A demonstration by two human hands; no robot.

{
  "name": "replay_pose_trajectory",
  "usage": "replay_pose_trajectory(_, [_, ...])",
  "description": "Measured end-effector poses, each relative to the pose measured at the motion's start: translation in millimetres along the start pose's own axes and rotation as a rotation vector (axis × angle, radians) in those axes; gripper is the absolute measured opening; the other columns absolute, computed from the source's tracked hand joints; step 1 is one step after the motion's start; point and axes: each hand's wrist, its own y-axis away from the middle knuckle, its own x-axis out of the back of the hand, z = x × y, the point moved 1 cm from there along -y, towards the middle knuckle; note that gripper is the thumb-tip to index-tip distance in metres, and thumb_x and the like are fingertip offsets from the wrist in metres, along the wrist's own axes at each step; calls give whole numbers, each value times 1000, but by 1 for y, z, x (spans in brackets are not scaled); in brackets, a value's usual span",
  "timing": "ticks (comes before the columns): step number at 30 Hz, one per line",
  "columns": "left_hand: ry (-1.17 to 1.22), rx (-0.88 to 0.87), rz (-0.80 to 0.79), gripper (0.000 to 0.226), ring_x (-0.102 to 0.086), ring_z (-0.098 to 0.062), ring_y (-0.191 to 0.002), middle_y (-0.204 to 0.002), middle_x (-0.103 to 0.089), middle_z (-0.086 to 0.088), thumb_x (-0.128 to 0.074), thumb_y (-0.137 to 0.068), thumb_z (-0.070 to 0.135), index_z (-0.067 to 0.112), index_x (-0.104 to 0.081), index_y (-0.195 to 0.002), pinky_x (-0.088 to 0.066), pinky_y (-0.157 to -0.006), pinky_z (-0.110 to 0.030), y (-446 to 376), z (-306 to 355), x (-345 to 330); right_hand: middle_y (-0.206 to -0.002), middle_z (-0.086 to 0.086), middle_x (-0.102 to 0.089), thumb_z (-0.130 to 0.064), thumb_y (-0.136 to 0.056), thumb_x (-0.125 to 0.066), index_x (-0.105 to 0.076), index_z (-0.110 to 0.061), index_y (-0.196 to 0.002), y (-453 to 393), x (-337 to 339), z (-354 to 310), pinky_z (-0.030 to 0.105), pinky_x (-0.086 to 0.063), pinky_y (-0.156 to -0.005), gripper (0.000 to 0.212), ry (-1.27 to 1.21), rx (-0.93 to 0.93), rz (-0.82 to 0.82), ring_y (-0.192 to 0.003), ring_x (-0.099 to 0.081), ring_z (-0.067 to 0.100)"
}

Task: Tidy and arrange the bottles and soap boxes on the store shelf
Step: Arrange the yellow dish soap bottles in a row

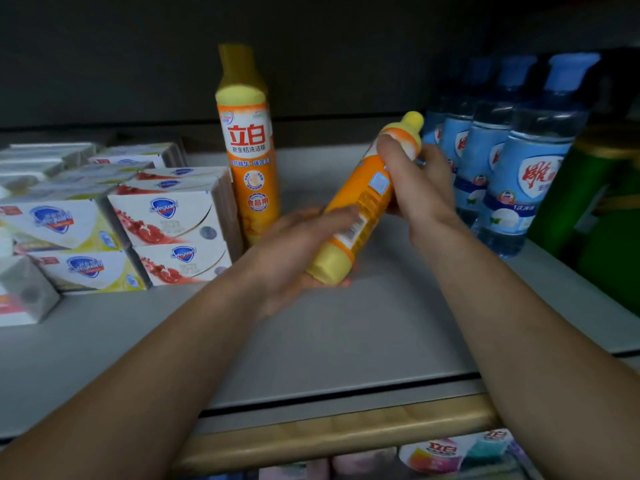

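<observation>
I'm gripping a tilted orange plastic bottle (363, 199) over mid-shelf (346, 334): left hand (294, 258) cups its base, right hand (415, 181) wraps its neck. Upright twin bottle (251, 157) behind; cardboard soap boxes (166, 220) stacked left.

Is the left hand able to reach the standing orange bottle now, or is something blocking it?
Probably not yet. The left hand holds the base of the tilted orange bottle, which the right hand also grips. The standing orange bottle is close, nothing between; the hand must be freed first.
</observation>
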Motion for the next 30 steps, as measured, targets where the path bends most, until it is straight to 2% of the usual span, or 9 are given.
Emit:
replay_pose_trajectory(4, [-388, -236, 134, 19, -70, -21, -79, -88, -70, -4, -73, -82, 31, 27, -63, -97, -62, -61, -37, -2, -4, -5, -92, -12, -66, -66, -68, -63, -53, -31, -113, -1, 1, 1, 24, -57, -60, 58, 87, 120, 92, -70, -68, -4])
replay_pose_trajectory(7, [25, -45, 34, 29, -71, -30, -72, -90, -71, -14, -70, -80, 29, 14, -63, -104, -57, -53, -34, -2, -4, -4, -99, -3, -67, -60, -82, -55, -54, -31, -113, -2, -3, 3, 30, -59, -62, 43, -55, 16, -48, -78, -71, 6])
replay_pose_trajectory(10, [449, 124, -207, 45, -64, -25, -58, -87, -67, -20, -58, -76, 39, 2, -67, -101, -53, -49, -26, 2, 1, 2, -101, 7, -66, -44, -98, -47, -59, -22, -109, -1, -8, 4, 34, -57, -59, 28, -339, -180, -244, -75, -72, 19])
replay_pose_trajectory(16, [702, 267, -491, 66, -57, -18, -46, -69, -59, -12, -38, -80, 51, -5, -62, -105, -50, -41, -22, 6, -4, 7, -90, 11, -55, -42, -101, -43, -49, -9, -122, 12, -8, 3, 31, -53, -48, 40, -586, -426, -479, -54, -67, 21])
replay_pose_trajectory(19, [586, 276, -505, 72, -58, -17, -49, -67, -60, -11, -38, -79, 56, -3, -69, -106, -50, -44, -22, 3, -5, 8, -102, 14, -59, -47, -97, -51, -51, -13, -116, 12, -7, 4, 31, -53, -46, 39, -517, -431, -436, -65, -71, 23])
replay_pose_trajectory(23, [355, 202, -247, 65, -67, -25, -60, -84, -69, -17, -61, -70, 58, 6, -66, -109, -56, -52, -30, -4, -6, 2, -103, 10, -67, -52, -90, -61, -56, -22, -111, 1, -3, 8, 36, -59, -62, 37, -200, -273, -154, -86, -70, 22])
replay_pose_trajectory(26, [-218, -3, 49, 65, -71, -18, -80, -95, -71, 1, -77, -63, 56, 23, -58, -115, -60, -66, -39, -7, -14, -1, -95, -4, -65, -60, -83, -61, -50, -30, -113, -2, 0, 10, 34, -60, -65, 44, 167, -18, 10, -85, -69, 15])
replay_pose_trajectory(28, [-602, -150, 158, 67, -67, -9, -88, -102, -65, 11, -75, -65, 57, 31, -49, -122, -58, -73, -34, -8, -17, -1, -93, -10, -61, -63, -82, -61, -45, -37, -113, 0, 0, 12, 32, -60, -62, 44, 225, 78, 13, -81, -67, 9])
replay_pose_trajectory(30, [-496, -155, 145, 60, -69, -15, -86, -101, -67, 5, -79, -71, 44, 25, -51, -122, -59, -71, -37, -8, -17, 0, -95, -8, -65, -61, -85, -59, -49, -35, -115, -1, -1, 12, 32, -61, -62, 40, 168, 66, -29, -81, -69, 9])
